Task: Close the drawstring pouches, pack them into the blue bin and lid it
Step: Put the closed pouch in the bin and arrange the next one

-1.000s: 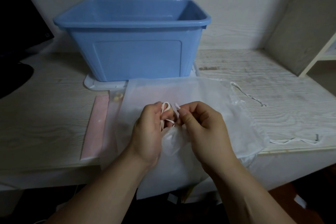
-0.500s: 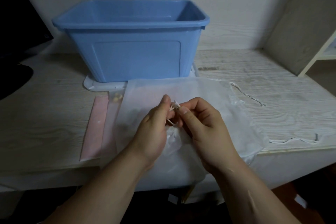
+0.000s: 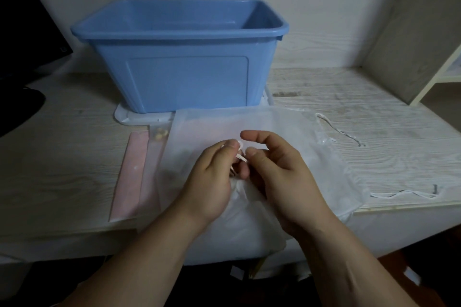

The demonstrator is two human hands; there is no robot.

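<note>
Left hand [image 3: 212, 182] and right hand [image 3: 282, 177] both pinch the white drawstring [image 3: 240, 156] at the pouch [image 3: 249, 212] mouth, right index lifted. Pouch overhangs the desk [image 3: 62, 169] edge. Blue bin [image 3: 187, 77] behind, open, sitting on its white lid [image 3: 139, 117].

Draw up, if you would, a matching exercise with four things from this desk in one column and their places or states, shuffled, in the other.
Things:
1. blue bin
2. white lid
3. pink sheet
4. left hand

Places or states:
A. pinches a drawstring
B. lies under the bin
C. stands open, lidless, at the back of the desk
D. lies flat, left of the pouches

Pairs: 1-C, 2-B, 3-D, 4-A.
</note>
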